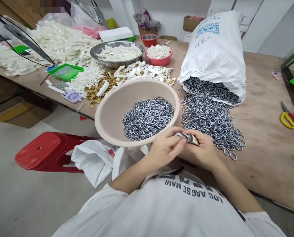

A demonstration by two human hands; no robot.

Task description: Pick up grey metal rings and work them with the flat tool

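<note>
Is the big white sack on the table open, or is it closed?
Open: grey rings lie inside the sack and spread out onto the table.

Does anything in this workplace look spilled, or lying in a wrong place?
Yes, possibly: many grey rings lie loose on the table, spread out from the open mouth of the white sack, which rests on its side. It looks like a spill, though it may be deliberate.
</note>
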